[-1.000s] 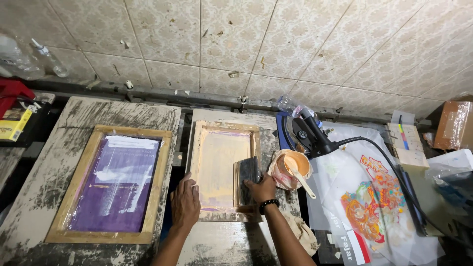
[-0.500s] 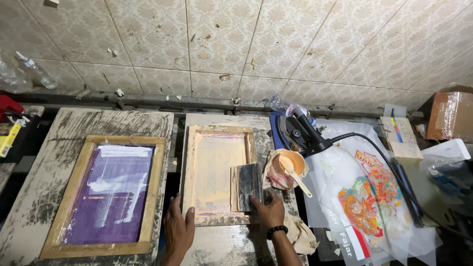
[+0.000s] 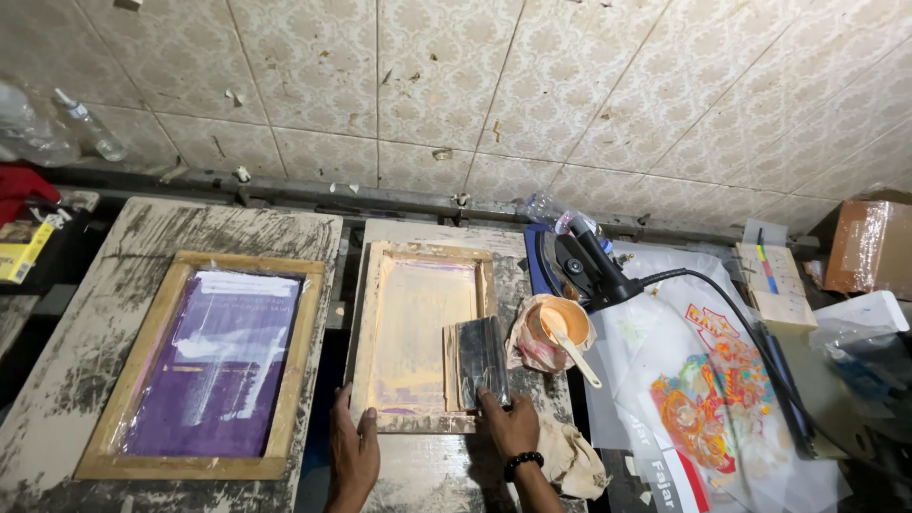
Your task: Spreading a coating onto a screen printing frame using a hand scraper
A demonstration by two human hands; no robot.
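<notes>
1. A squeegee (image 3: 477, 362) is gripped by the right hand (image 3: 508, 425) near the screen frame's (image 3: 419, 334) bottom edge.
2. The frame is pressed flat by the spread left hand (image 3: 353, 452).
3. The stroke appears finished; lifting seems called for.
4. An ink cup (image 3: 562, 321) stands just beside.

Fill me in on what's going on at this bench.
A person is screen printing by hand. The right hand grips a squeegee at the near end of the middle wooden screen frame, while the left hand presses flat on that frame's near left corner. A second frame with a purple screen lies untouched to the left. A cup of orange ink with a spoon stands just right of the squeegee.
</notes>
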